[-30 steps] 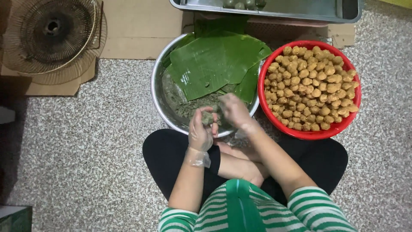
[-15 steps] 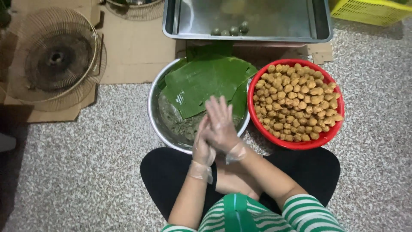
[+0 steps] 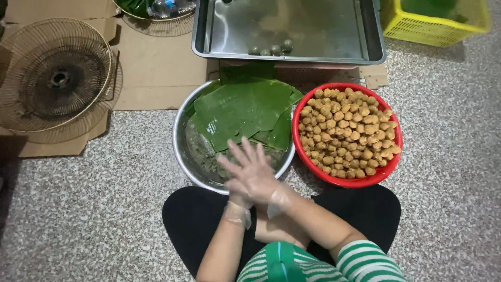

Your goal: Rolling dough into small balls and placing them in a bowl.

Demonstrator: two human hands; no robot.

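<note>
Thin, clear plastic gloves, slightly crinkled, over the right hand (image 3: 255, 175) and the left hand (image 3: 237, 201). Dull brushed metal for the bowl (image 3: 180, 156); glossy, ribbed green banana leaves (image 3: 245, 109) inside. Shiny red plastic for the basin (image 3: 389, 167), heaped with matt, rough brown balls (image 3: 347, 133). Smooth reflective steel for the tray (image 3: 313, 31). Matt brown cardboard (image 3: 156, 68); speckled stone floor (image 3: 78, 209).

Round steel bowl (image 3: 180, 151) stood on the speckled floor, holding dark green dough; broad green banana leaves (image 3: 240, 109) laid flat across its far half; near rim overlapped by gloved hands.
</note>
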